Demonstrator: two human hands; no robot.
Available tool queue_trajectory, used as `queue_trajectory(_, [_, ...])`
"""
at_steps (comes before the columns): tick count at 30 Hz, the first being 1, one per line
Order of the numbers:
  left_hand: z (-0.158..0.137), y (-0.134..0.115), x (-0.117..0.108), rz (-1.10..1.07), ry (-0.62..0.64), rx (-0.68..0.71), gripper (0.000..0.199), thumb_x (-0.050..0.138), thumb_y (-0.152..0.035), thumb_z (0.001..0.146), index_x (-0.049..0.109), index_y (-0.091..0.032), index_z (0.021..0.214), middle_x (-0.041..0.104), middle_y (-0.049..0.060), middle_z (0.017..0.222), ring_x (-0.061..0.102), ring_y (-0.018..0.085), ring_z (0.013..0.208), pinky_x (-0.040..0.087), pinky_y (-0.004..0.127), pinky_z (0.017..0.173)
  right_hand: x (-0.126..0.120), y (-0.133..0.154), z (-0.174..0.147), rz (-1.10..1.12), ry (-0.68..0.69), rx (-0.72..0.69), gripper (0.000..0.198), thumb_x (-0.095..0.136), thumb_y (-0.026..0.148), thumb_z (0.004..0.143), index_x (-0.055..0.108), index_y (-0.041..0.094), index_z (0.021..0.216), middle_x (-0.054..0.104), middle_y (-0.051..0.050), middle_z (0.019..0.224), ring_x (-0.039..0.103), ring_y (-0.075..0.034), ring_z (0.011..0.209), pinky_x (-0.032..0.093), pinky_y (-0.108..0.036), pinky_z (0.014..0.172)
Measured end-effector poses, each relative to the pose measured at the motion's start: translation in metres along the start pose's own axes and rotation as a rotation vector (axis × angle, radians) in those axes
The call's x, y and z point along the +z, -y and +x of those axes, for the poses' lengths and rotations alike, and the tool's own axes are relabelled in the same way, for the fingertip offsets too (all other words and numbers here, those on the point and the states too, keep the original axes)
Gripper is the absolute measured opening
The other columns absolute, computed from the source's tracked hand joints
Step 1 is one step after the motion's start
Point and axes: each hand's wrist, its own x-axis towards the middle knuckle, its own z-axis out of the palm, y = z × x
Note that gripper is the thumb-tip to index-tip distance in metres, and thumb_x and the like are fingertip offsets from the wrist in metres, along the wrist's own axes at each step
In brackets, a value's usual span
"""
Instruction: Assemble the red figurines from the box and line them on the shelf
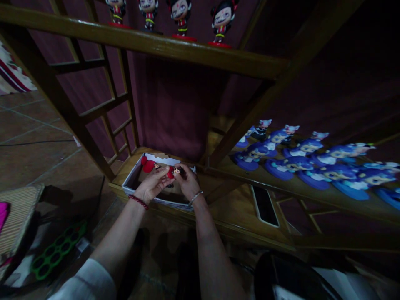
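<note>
Over a shallow open cardboard box (133, 170), my two hands hold a small black-haired figurine with a red base (176, 171) between them. The fingers of my left hand (155, 182), with a red bead bracelet at the wrist, close on the red base end. On the dark-haired head end, my right hand (188, 183) is closed, a silver bracelet at its wrist. Inside the box, near its left back corner, lie a red disc-shaped piece (148, 165) and a small dark-haired piece (156, 166).
Several dark-haired figurines (181, 18) stand on the upper wooden shelf (156, 39). Rows of blue figurines (308, 148) fill the shelf at right. A phone (265, 205) lies on the lower shelf. A green tray with round holes (59, 250) is on the floor.
</note>
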Motion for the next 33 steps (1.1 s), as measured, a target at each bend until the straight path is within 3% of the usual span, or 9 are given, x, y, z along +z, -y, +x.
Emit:
queue_trajectory(6, [-0.0013, -0.0038, 0.0028, -0.013, -0.044, -0.004, 0.008, 0.059, -0.016, 0.076, 0.059, -0.012, 0.082, 0.066, 0.007, 0.078, 0.062, 0.013, 0.072, 0.053, 0.028, 0.071, -0.0013, -0.0013, 0.0008, 0.088, 0.009, 0.030, 0.043, 0.055, 0.024, 0.070, 0.051, 0.024, 0.113, 0.061, -0.002, 0.102, 0.058, -0.015, 0.089, 0.046, -0.030, 0.082])
queue_trajectory(14, [-0.0006, -0.0034, 0.0025, 0.019, -0.065, -0.037, 0.010, 0.058, -0.017, 0.077, 0.058, -0.012, 0.085, 0.065, 0.007, 0.075, 0.062, 0.013, 0.067, 0.053, 0.026, 0.068, -0.0001, 0.0027, 0.0023, 0.123, -0.034, 0.102, 0.033, 0.057, 0.026, 0.066, 0.060, 0.021, 0.098, 0.065, -0.001, 0.092, 0.059, -0.016, 0.083, 0.047, -0.030, 0.078])
queue_trajectory(33, [-0.0013, -0.0020, 0.0029, -0.033, -0.045, 0.002, 0.006, 0.063, -0.011, 0.072, 0.059, -0.013, 0.075, 0.065, 0.003, 0.073, 0.061, 0.011, 0.068, 0.052, 0.029, 0.071, -0.0017, 0.0007, 0.0018, 0.083, -0.042, 0.110, 0.033, 0.057, 0.028, 0.068, 0.061, 0.024, 0.100, 0.066, 0.001, 0.091, 0.060, -0.015, 0.081, 0.048, -0.030, 0.078])
